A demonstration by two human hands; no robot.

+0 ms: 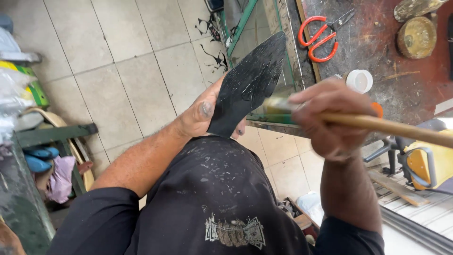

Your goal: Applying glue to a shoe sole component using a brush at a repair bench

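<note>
sole (pixel 250 80): black, pointed, glossy streaks | left hand (pixel 200 115): gripping sole | right hand (pixel 330 118): clamped on brush (pixel 377 125)

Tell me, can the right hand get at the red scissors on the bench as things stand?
Probably not at once: the right hand is closed on a brush. The scissors lie uncovered on the bench beyond it, nothing between.

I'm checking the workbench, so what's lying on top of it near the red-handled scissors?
On the workbench lie the scissors, a small white cup and two round wooden pieces. The right hand and its brush cover the bench's near edge.
</note>
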